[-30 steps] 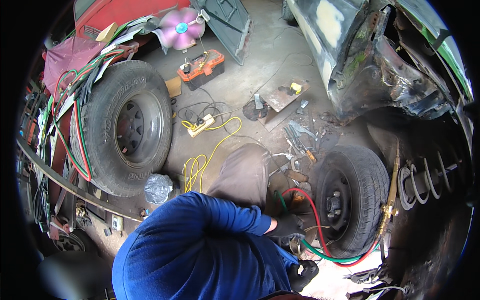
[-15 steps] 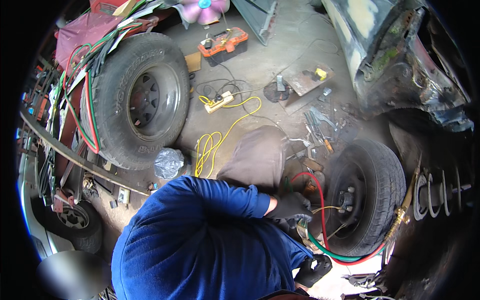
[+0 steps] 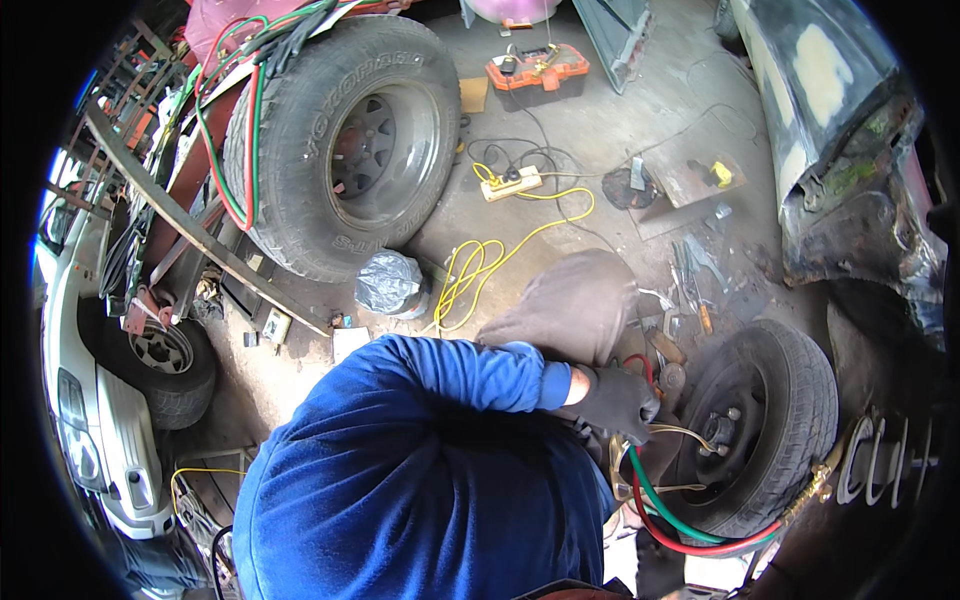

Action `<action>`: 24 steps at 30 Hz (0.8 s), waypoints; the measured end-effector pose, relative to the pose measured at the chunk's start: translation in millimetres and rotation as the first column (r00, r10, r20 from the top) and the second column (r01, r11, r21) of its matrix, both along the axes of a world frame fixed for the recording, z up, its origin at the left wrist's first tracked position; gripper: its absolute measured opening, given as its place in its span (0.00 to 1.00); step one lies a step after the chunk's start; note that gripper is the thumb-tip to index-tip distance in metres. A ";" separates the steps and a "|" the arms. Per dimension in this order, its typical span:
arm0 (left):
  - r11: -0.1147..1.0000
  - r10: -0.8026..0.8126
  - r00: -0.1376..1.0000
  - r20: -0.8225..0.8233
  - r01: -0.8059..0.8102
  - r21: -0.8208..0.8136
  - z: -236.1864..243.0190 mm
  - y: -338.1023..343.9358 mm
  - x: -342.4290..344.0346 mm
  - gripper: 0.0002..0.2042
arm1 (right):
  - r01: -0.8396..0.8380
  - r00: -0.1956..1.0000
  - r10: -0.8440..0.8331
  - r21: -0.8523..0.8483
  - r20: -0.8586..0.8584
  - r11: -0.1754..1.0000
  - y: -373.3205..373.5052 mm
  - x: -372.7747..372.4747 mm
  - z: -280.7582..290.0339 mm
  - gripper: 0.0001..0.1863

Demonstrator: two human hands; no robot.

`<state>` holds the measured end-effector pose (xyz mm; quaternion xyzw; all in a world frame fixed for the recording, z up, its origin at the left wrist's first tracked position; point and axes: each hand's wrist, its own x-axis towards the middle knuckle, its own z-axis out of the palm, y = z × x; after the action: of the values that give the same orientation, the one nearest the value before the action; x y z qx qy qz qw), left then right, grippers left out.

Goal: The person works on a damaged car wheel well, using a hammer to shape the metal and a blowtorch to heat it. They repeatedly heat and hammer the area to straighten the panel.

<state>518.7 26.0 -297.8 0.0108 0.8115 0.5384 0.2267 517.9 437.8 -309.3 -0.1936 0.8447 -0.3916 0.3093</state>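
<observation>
My left hand (image 3: 618, 403), in a dark grey glove, is closed just left of a small wheel with a black tyre (image 3: 805, 425). A thin brass-coloured rod (image 3: 682, 430) sticks out from its fingers toward the wheel's hub (image 3: 718, 434). The glove hides the grip itself. Below the hand hangs a curved, pale, shiny piece (image 3: 617, 468) that I cannot name. A red hose (image 3: 672, 542) and a green hose (image 3: 662, 505) loop under the wheel to a brass fitting (image 3: 820, 482). The dark shape (image 3: 657, 562) at the lower edge may be my right glove; no fingers show.
A large tyre (image 3: 270, 150) stands at the left, beside a bag-covered bucket (image 3: 390, 283). Yellow cord (image 3: 470, 290) and a power strip (image 3: 511, 184) lie across the floor. Behind are an orange toolbox (image 3: 540, 72) and scattered tools (image 3: 690, 275). A worn car body panel (image 3: 830, 90) juts in at right.
The whole view has shifted, so the surroundings sit further right in it. My left hand remains closed beside the small wheel. My right glove, clearly visible before, is no longer distinct.
</observation>
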 end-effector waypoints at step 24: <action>0.988 -0.154 0.988 -0.032 0.153 -0.017 37.0 -39.3 4.8 0.16 | 0.702 0.707 -0.707 -0.110 -0.007 0.703 102.2 -17.3 40.9 0.17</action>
<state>523.5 -13.3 -260.8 0.0804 0.8158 0.5132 0.2542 500.6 540.0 -268.4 0.1192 0.8413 -0.5165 0.1057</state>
